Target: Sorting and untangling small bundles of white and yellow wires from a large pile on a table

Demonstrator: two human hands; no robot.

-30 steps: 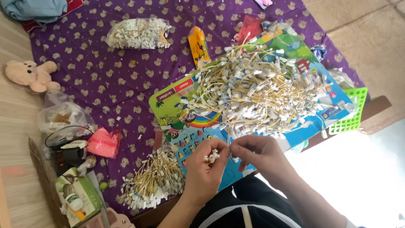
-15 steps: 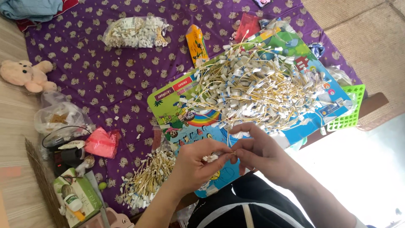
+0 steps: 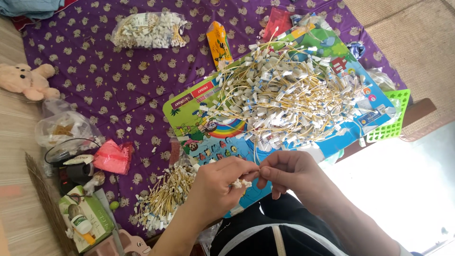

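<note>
Both hands met low centre over the colourful printed board (image 3: 199, 118). Left hand (image 3: 218, 185) had fingers pressed together, pinching a small white tag piece (image 3: 239, 182) at the fingertips. Right hand (image 3: 289, 173) also pinched shut, thumb and forefinger on the thin yellow string (image 3: 256, 154) running up from the tag; fingertips of both hands nearly touching. The string led toward the big loose pile of white-tagged yellow strings (image 3: 284, 95) heaped on the board, just above the hands. A smaller bundle of the same tags (image 3: 166, 196) lay on the purple patterned cloth (image 3: 95, 80), just left of the left wrist. Clear bag of tags (image 3: 149, 31) sat at the top, well apart. Pink pouch (image 3: 113, 156), green box (image 3: 85, 223) and plush toy (image 3: 26, 80) were off to the left; green plastic basket (image 3: 391, 118) at the right edge.
</note>
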